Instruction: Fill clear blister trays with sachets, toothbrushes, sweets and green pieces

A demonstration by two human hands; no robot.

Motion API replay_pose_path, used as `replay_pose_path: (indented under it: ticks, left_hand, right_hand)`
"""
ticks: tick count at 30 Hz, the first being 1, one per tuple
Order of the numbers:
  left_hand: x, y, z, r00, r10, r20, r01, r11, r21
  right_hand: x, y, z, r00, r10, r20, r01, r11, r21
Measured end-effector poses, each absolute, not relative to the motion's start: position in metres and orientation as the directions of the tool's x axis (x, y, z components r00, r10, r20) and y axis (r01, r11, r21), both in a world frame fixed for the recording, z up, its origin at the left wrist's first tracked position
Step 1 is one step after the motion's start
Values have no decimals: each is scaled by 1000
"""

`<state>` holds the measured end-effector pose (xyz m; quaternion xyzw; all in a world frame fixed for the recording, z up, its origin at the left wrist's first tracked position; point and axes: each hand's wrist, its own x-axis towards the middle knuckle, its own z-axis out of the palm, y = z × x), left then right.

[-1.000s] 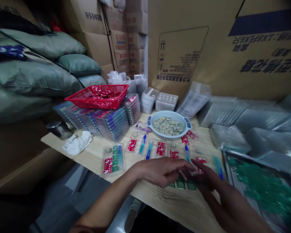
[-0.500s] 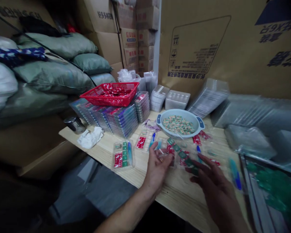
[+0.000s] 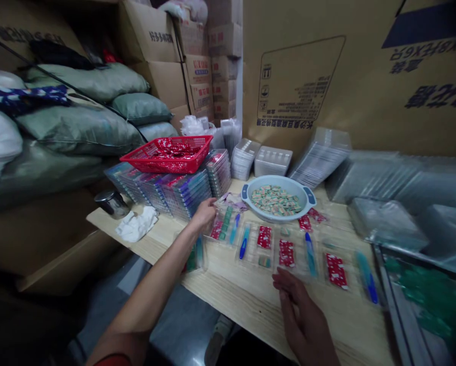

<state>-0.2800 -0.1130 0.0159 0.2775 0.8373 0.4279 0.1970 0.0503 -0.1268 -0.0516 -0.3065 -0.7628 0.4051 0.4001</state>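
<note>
Plastic tray (image 3: 228, 229) beside the bowl (image 3: 247, 192), light and bendy, seems pinched at its rim by the left hand (image 3: 205, 213); right hand (image 3: 298, 307) lies open.

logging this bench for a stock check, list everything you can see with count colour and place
basket: one, red, on the packed stacks, back left
packed stacks: several, clear with red and blue, under the basket
bowl: one, pale blue, back centre, holding small packets
open trays: about six, clear with red packets and blue tools, mid table
empty tray stacks: several, clear, behind the bowl
cup: one, metal, table's left corner
cloth: one, white, beside the cup
sacks: several, grey-green, far left
boxes: many, brown, behind
table: one, pale wood
left hand: touching a tray beside the packed stacks
right hand: open, flat, near table edge
</note>
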Motion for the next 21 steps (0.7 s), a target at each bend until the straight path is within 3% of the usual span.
replay_pose_path:
  ticks: [9, 14, 21]
  left_hand:
    - [-267, -109, 3, -734, 678, -39, 546, 623, 560]
    - [-238, -112, 3, -625, 777, -76, 729, 616, 299]
    - [-230, -115, -10, -631, 762, -143, 740, 647, 183]
  right_hand:
    - [53, -132, -75, -504, 733, 457, 181, 607, -774]
    - [51, -136, -70, -494, 701, 514, 185, 663, -726]
    - [49, -140, -63, -450, 718, 531, 158, 650, -744]
